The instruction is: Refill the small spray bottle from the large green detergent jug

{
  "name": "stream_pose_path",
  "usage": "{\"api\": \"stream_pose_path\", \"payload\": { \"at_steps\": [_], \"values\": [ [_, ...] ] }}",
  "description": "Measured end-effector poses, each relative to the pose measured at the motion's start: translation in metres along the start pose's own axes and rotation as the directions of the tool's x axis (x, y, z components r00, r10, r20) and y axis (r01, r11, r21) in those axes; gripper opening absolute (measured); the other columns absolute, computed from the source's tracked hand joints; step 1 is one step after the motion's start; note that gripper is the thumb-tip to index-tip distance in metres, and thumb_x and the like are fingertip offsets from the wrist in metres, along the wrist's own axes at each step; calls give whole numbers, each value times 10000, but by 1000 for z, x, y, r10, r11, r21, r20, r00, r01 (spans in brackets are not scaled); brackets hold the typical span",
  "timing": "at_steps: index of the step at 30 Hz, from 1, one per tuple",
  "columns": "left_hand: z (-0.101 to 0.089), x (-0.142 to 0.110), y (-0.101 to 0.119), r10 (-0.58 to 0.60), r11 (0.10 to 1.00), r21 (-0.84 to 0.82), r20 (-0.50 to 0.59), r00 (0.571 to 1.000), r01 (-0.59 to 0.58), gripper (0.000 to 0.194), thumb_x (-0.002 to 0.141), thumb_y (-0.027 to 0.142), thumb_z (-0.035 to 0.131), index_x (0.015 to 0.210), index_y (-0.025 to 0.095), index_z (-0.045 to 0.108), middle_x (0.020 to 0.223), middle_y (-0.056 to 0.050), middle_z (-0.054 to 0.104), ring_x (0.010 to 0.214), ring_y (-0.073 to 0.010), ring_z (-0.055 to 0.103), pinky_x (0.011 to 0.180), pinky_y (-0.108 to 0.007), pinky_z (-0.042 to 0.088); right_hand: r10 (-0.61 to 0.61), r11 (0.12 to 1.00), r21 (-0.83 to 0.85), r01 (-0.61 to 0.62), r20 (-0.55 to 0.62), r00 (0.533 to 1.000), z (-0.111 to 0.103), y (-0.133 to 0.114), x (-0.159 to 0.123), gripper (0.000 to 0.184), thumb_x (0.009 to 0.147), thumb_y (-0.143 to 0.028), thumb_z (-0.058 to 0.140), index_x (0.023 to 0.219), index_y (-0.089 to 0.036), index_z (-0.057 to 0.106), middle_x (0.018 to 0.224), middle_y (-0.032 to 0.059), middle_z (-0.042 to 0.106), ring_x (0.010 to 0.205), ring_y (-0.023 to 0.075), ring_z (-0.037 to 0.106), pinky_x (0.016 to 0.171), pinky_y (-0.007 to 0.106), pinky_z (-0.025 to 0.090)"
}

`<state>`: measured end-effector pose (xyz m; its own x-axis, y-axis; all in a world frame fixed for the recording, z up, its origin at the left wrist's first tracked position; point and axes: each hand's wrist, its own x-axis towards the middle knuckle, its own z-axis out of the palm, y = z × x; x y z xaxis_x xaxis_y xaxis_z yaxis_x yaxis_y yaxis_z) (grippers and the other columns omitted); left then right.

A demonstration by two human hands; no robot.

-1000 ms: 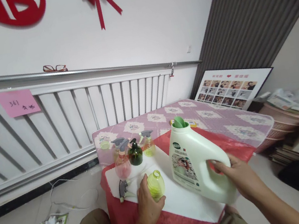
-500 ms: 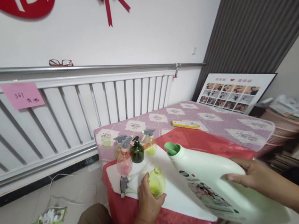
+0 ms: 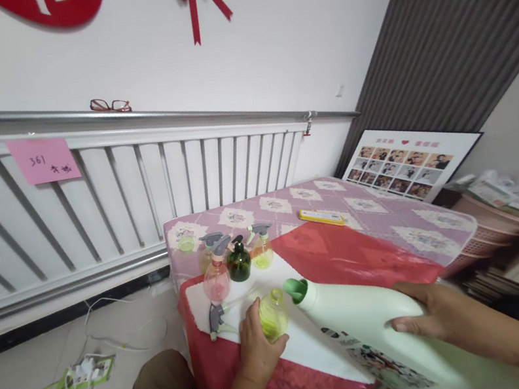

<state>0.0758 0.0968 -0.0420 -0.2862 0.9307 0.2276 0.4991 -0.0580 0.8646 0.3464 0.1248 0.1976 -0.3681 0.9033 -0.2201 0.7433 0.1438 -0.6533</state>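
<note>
- Between the left hand's (image 3: 256, 347) fingers and thumb, a small yellow-green bottle (image 3: 272, 314) is standing uncapped on the white mat (image 3: 314, 344); the fingers are curling around its left side and holding it upright.
- Just to the right of those fingers, the green spout (image 3: 296, 288) of a large white detergent jug (image 3: 387, 332) is hovering beside the small bottle's open neck, near it but apparently not yet over it.
- Over the top of the jug's body, the right hand (image 3: 434, 318) is lying with fingers spread wide and pressing down, holding the jug tipped almost flat; the grip underneath cannot be seen.
- Beyond the left fingertips, a loose grey spray head (image 3: 215, 318) is lying on the mat, and a pink spray bottle (image 3: 216, 280), a dark green pump bottle (image 3: 240, 263) and a yellow spray bottle (image 3: 262, 250) are standing in a cluster.
- Judging from this, pouring well is calling for the spout to be centred above the narrow neck, the jug tilting slowly, and the left hand bracing the light bottle firmly against tipping.
</note>
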Motion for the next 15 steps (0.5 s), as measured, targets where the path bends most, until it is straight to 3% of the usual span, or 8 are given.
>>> {"api": "stream_pose_path", "payload": {
  "at_steps": [6,15],
  "values": [
    [-1,0,0,9,1000,1,7,1000,-9,855,589,278,695,1360,163,342,1379,-130,466,1244,-305,442,1070,-456,330,4,996,-88,-3,15,1000,1,0,3,267,699,-459,678,855,-244,706,828,32,753,765,259,675,642,267,515],
    [1,1,-4,29,1000,10,7,1000,-29,877,581,282,705,1371,189,336,1381,-118,464,1274,-300,427,1081,-452,327,16,987,-163,-10,37,999,-5,-20,5,274,664,-429,696,855,-234,718,868,49,755,808,283,677,686,302,519]
  ]
}}
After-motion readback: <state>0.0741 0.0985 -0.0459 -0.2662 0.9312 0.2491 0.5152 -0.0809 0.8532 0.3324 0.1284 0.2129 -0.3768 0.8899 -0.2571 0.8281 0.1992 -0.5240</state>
